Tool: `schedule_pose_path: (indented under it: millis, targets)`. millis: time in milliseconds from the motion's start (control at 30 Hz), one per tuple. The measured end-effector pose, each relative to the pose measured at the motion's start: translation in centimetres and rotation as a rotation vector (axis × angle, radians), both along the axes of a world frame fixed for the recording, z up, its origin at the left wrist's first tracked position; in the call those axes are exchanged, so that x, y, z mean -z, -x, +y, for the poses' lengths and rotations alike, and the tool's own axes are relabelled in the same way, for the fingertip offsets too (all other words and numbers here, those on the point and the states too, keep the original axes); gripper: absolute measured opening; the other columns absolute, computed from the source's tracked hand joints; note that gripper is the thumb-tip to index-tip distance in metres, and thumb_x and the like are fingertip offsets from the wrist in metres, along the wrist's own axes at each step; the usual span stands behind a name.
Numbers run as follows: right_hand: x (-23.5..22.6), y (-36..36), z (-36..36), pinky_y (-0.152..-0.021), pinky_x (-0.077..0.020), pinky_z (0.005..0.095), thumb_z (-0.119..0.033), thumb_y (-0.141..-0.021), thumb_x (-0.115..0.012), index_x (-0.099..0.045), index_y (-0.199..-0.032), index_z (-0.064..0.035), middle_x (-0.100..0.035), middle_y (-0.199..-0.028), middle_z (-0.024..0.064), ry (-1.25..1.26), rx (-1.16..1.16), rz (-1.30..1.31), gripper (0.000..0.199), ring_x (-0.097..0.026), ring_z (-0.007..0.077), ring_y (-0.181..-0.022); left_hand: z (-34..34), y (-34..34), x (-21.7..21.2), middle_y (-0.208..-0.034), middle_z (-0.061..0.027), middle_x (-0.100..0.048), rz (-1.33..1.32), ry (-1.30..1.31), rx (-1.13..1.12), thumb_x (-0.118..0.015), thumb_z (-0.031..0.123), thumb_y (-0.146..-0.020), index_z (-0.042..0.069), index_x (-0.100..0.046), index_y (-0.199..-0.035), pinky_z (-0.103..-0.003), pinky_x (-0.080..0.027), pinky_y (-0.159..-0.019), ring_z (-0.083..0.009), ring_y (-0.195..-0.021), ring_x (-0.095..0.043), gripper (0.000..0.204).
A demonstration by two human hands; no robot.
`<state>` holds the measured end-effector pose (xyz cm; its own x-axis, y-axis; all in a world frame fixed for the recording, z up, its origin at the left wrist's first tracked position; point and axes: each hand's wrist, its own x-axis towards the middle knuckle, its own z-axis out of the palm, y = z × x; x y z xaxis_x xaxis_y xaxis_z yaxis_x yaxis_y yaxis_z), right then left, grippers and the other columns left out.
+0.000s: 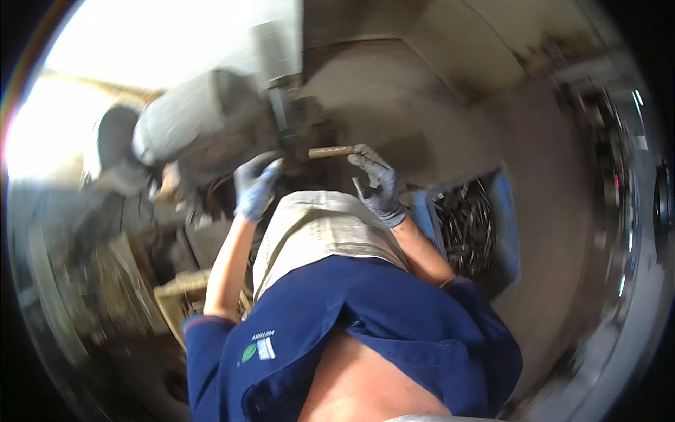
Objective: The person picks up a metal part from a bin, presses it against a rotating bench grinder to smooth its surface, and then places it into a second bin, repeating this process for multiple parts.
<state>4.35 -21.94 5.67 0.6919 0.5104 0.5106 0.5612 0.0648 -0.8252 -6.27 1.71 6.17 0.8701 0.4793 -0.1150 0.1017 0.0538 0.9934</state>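
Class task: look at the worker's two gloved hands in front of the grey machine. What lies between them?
In the head view, a short metal rod held by the right hand points toward the left hand.

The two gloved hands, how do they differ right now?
The right hand pinches a short metal rod at its end, fingers spread; the left hand holds nothing visible and rests against the grey machine. The right hand sits higher and clear of the machine; the left is lower and curled. Both wear grey work gloves.

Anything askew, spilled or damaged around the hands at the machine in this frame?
Nothing clearly stands out. The right hand holds a short metal rod toward the machine; the left hand rests beside it. Motion blur hides finer detail.
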Motion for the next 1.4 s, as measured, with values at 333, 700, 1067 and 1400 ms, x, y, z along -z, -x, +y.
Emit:
schedule_pose_path:
  millis: [333,700,1067,1400]
  targets:
    - [5.2,7.2,-20.2,-0.091,-0.0459,0.0343,0.001,-0.080,-0.059,-0.061,-0.103,0.0008,-0.063,-0.099,0.0098,0.159,1.097,0.387,0.024,-0.058,0.0204,-0.100,8.4,6.8,14.4,-0.080,-0.0009,-0.063,0.078,0.300,-0.048,-0.066,0.008,-0.083,-0.002,-0.064,-0.094,-0.018,-0.043,-0.062,-0.0052,-0.067,-0.054,0.015]
    - [5.4,3.1,-12.4,-0.088,-0.0455,0.0331,0.001,-0.081,-0.059,-0.066,-0.096,0.0015,-0.065,-0.102,0.0132,0.087,0.483,0.439,0.016,-0.060,0.0207,-0.097,5.9,7.3,10.3,-0.091,-0.0076,-0.067,0.285,-0.092,-0.064,-0.063,0.021,-0.083,-0.001,-0.065,-0.103,-0.028,-0.048,-0.072,-0.0137,-0.080,-0.060,0.030]
    - [4.5,2.6,1.3,-0.085,-0.0493,0.0326,-0.012,-0.092,-0.050,-0.059,-0.106,0.0085,-0.062,-0.102,0.0137,0.433,-0.458,0.567,0.026,-0.061,0.0204,-0.090,1.7,38.0,4.4,-0.079,-0.0084,-0.066,0.206,0.041,-1.136,-0.058,0.004,-0.084,-0.003,-0.065,-0.093,-0.025,-0.054,-0.062,-0.0149,-0.067,-0.065,0.013]
    - [2.5,2.9,4.8,-0.082,-0.0499,0.0313,-0.016,-0.093,-0.050,-0.059,-0.105,0.0083,-0.062,-0.100,0.0136,0.640,-0.602,0.470,0.029,-0.061,0.0198,-0.088,-5.3,47.2,4.9,-0.089,-0.0167,-0.067,0.940,-0.299,-0.928,-0.064,0.020,-0.074,0.002,-0.067,-0.095,-0.033,-0.049,-0.076,-0.0265,-0.080,-0.065,0.028]
